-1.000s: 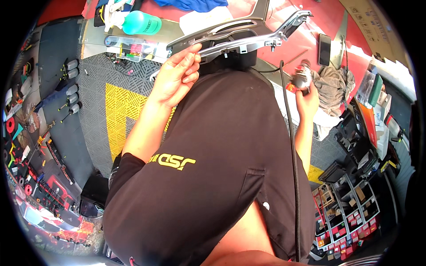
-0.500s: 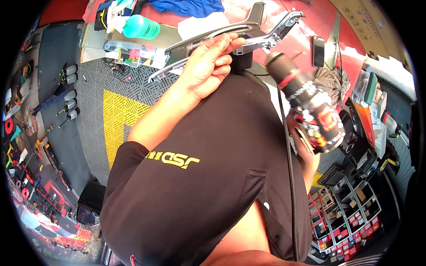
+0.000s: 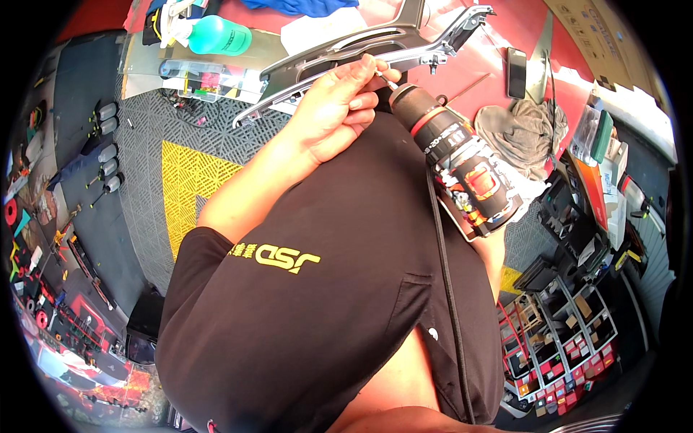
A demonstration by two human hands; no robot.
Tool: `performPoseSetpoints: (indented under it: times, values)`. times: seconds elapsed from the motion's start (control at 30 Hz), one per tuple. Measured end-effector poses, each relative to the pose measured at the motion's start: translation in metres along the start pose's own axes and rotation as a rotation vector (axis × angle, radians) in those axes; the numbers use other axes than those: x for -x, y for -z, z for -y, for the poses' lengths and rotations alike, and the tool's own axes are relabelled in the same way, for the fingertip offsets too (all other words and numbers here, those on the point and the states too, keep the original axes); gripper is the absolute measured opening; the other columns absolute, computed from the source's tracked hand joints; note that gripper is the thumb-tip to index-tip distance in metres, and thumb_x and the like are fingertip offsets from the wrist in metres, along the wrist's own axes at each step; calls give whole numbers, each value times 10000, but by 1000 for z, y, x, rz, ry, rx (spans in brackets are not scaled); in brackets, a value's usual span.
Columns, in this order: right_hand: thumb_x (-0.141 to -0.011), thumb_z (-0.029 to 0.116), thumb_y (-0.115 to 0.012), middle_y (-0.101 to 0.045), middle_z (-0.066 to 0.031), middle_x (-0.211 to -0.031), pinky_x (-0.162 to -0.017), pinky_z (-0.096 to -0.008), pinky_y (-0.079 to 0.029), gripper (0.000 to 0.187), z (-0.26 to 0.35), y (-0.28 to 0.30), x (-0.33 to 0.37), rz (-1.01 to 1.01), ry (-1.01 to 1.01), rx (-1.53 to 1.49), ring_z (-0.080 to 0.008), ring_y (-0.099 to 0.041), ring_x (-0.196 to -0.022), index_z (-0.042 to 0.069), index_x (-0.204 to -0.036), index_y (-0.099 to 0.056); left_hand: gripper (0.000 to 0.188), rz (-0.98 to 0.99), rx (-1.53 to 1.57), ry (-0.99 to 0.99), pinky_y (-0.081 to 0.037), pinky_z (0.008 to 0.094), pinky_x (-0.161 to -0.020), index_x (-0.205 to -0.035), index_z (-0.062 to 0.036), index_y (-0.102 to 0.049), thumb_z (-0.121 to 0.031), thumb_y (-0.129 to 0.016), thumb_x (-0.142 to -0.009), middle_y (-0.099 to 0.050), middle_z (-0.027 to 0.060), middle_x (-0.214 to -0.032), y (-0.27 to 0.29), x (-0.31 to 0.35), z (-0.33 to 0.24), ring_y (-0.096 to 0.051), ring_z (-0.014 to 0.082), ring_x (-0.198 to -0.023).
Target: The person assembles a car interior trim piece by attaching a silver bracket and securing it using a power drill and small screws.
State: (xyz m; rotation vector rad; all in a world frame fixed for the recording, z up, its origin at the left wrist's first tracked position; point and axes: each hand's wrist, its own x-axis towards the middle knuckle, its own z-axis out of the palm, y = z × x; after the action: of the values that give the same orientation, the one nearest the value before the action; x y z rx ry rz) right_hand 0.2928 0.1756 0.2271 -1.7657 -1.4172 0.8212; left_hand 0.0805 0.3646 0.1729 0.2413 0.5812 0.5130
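Observation:
My left hand (image 3: 338, 108) is closed in a pinch over my lap, with a small pale thing between thumb and fingertips, too small to name. In my right hand (image 3: 492, 249), mostly hidden behind it, is a cordless drill (image 3: 455, 148) covered with stickers. The drill lies tilted, its nose up and left, with a thin metal bit (image 3: 390, 83) at the fingertips of my left hand. I cannot tell whether the bit touches the small thing. Just beyond my hands, a black and silver car trim panel (image 3: 432, 52) rests across the near side of the red table (image 3: 469, 90).
A green spray bottle (image 3: 220, 36) and a clear plastic box (image 3: 216, 81) stand at the left. To the right lie a phone (image 3: 516, 72) and a crumpled grey cloth (image 3: 516, 137). A black cord (image 3: 445, 267) hangs down over my front.
My right hand has brought the drill left, so its nose now meets the fingertips of my left hand. My left hand keeps its pinch in nearly the same place.

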Motion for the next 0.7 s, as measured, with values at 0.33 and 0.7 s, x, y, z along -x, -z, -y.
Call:
performPoseSetpoints:
  times: [0.33, 0.7]
  values:
    - [-672, 136, -915, -746, -139, -1060, -873, -350, -561, 572, 14, 1, -5, 61, -105, -31, -222, -730, -939, -30, -1169, -685, 293, 62, 52, 87, -335, 149, -532, -1182, -33, -635, -294, -563, -1070, -647, 26, -1121, 11, 6, 1, -377, 0, -636]
    - [-695, 109, -841, -745, -173, -1093, -873, -366, -561, 576, 35, -2, -18, 81, 84, 190, -318, -737, -965, -21, -1233, -680, 320, -57, 77, 179, -314, 159, -499, -1122, -16, -647, -324, -627, -1038, -563, -34, -908, 18, 7, 7, -363, -5, -616]
